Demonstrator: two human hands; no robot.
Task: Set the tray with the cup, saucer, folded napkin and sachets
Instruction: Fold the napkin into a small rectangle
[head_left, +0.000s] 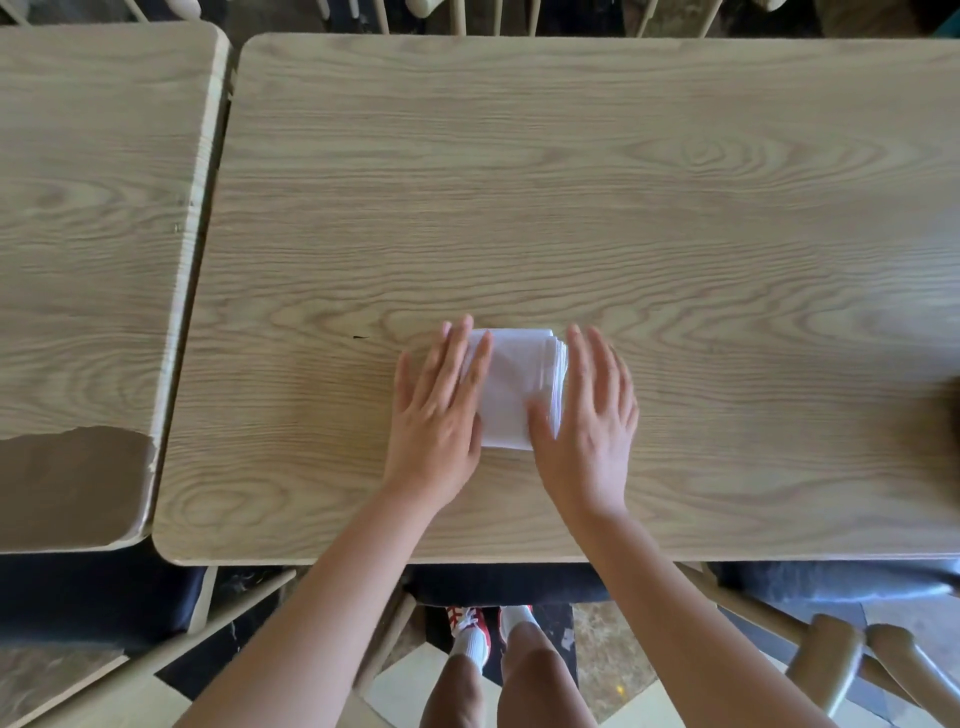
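Napkin, white folded square, lies between flat, open-gripped left hand and right hand.

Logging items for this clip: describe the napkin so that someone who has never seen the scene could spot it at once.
Look at the larger wooden table, on the right of the two. Near its front edge, at the middle, lies the folded napkin, between the flat left hand and right hand. It is the only white thing on the tabletop, a layered paper square.
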